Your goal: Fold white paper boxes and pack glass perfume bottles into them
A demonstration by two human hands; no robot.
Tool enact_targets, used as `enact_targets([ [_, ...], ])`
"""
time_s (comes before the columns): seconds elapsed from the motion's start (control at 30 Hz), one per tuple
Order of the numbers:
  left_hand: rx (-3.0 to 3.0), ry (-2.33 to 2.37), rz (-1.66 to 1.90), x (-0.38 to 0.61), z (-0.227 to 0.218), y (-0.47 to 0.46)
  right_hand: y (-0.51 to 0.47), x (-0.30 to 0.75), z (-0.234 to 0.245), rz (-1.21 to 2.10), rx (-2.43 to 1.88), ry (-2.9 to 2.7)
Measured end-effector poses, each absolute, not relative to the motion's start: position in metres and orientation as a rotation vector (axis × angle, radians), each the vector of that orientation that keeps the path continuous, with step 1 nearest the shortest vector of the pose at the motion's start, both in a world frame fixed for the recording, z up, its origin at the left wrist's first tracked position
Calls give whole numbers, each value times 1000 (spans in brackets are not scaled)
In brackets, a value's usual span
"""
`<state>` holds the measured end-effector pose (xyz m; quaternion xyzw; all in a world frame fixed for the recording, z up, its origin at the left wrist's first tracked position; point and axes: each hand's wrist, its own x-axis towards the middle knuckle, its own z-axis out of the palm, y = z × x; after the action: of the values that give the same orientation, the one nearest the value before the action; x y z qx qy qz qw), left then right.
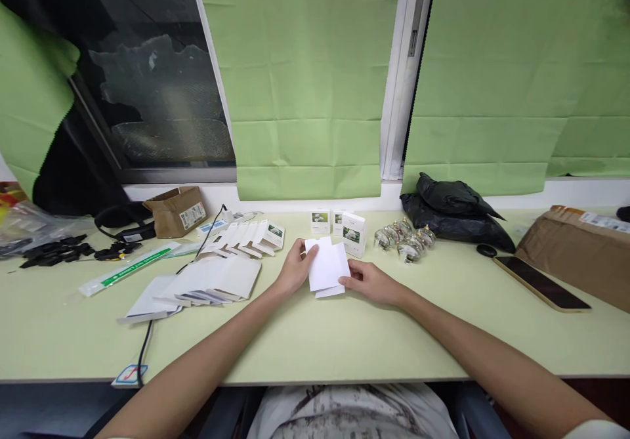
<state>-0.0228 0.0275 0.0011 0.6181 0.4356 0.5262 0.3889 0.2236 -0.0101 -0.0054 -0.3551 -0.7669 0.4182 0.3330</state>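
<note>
A flat white unfolded carton blank [327, 267] is held just above the pale green table [315, 340], in the middle. My left hand [295, 268] grips its left edge and my right hand [370, 281] grips its right lower edge. Left of my hands lies a fanned stack of flat white blanks [197, 285]. Behind it stands a row of partly folded white boxes [249, 237]. Just beyond the held blank stand three small assembled white boxes [340, 228] with a printed picture.
Several clear wrapped round items [404, 241] lie right of the boxes, before black plastic bags [455, 212]. A phone [540, 283] and brown parcel [575, 245] lie far right. A small cardboard box [176, 210], black cable [147, 334] and long packet [128, 268] are left.
</note>
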Motion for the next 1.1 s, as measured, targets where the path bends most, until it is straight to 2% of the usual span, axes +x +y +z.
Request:
enact_targets([
  [0.17,1450,1100,1408,-19,2,22,-9,222,-10,1328,-766,-1859],
  [0.57,1119,754,1125,-24,14,16,2,225,-14,1315,-772,-1723],
  [0.77,1145,762,1071,-20,14,11,11,230,-19,1297,-901,-1675],
  [1.1,1301,829,1026,-9,2,5,5,227,-16,1332,-819,-1688],
])
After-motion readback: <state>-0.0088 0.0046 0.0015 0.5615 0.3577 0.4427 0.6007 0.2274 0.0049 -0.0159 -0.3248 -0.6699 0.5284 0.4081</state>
